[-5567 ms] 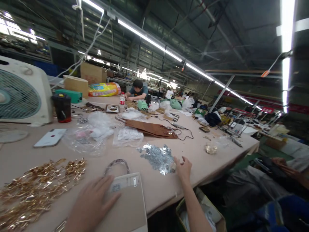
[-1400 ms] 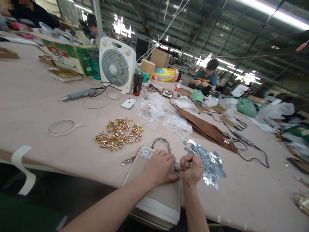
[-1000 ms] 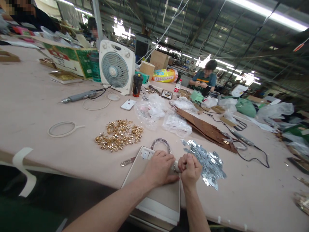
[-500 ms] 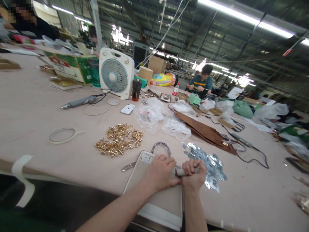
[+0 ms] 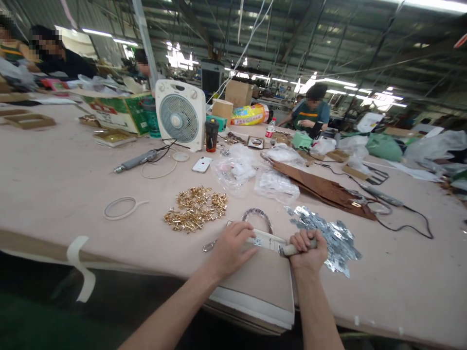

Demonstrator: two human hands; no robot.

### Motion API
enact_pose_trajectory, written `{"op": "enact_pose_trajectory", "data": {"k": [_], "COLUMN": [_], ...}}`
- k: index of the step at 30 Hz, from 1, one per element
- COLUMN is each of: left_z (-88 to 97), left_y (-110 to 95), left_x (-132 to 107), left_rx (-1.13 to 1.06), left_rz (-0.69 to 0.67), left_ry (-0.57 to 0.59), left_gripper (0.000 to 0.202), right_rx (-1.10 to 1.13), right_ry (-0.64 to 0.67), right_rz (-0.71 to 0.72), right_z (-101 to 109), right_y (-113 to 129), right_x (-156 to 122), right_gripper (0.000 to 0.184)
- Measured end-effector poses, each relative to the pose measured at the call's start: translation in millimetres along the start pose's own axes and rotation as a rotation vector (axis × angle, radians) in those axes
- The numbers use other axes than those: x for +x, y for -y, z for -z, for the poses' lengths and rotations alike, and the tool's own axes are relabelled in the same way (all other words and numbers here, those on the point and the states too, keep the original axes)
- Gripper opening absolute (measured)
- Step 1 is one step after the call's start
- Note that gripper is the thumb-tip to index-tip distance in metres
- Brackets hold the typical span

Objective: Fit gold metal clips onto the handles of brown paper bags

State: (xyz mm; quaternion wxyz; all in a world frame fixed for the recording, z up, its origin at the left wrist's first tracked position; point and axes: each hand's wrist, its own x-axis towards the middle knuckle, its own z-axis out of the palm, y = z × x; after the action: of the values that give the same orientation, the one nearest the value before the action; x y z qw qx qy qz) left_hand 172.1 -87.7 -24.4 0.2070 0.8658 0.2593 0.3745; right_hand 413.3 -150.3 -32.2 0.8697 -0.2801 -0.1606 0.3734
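Note:
A flat beige handbag (image 5: pixel 260 282) with white edges lies at the table's front edge, its patterned loop handle (image 5: pixel 260 212) at the far side. My left hand (image 5: pixel 231 245) rests on the left of the bag's top, fingers stretched out and apart, holding nothing. My right hand (image 5: pixel 308 248) is wrapped round the pale handle of a hand tool (image 5: pixel 290 250) at the bag's upper right corner; the tool's working end is too small to make out. A metal clasp (image 5: pixel 209 246) pokes out left of the bag.
Beyond the bag lie a heap of gold-coloured metal fittings (image 5: pixel 195 209) and a pile of silver metal plates (image 5: pixel 337 238). Farther back are a phone (image 5: pixel 202 164), a grey power tool (image 5: pixel 136 161), plastic bags (image 5: pixel 235 167), brown material (image 5: pixel 321 189) and a box fan (image 5: pixel 180 116). Other people sit beyond.
My left hand has moved left off the bag's upper right corner, its fingers spreading and uncovering pale strips along the top. My right hand still grips the tool. The view has shifted.

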Motion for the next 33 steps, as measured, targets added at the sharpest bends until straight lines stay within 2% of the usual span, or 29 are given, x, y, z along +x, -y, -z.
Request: {"op": "enact_pose_trajectory", "data": {"k": [5,12,17,21,24,28,33], "left_z": [-1.6,-6.0,-12.0,-18.0,-18.8,-15.8,-13.3], "left_y": [10,3,3,5,7,9,9], "left_x": [-14,-9,-6,-1,2,4,7], "left_rx": [0.104,0.246,0.267,0.272,0.257,0.222,0.193], "left_rz": [-0.092,-0.104,-0.076,-0.062,-0.053,-0.051,-0.042], "left_ry": [0.102,0.144,0.115,0.112,0.111,0.126,0.137], "left_gripper": [0.028,0.025,0.02,0.017,0.017,0.017,0.016], "right_rx": [0.001,-0.028,-0.118,-0.247,-0.368,-0.403,-0.418], "right_ry": [0.0,0.018,0.083,0.178,0.188,0.166,0.16], "right_rz": [-0.006,0.018,0.133,0.063,0.046,0.03,0.033], "right_z": [-2,-3,-27,-61,-76,-76,-72], "right_y": [-1,-1,0,-18,-39,-57,-61], "right_x": [1,-5,-11,-6,1,8,13], "right_gripper": [0.031,0.029,0.03,0.033,0.036,0.041,0.04]}}
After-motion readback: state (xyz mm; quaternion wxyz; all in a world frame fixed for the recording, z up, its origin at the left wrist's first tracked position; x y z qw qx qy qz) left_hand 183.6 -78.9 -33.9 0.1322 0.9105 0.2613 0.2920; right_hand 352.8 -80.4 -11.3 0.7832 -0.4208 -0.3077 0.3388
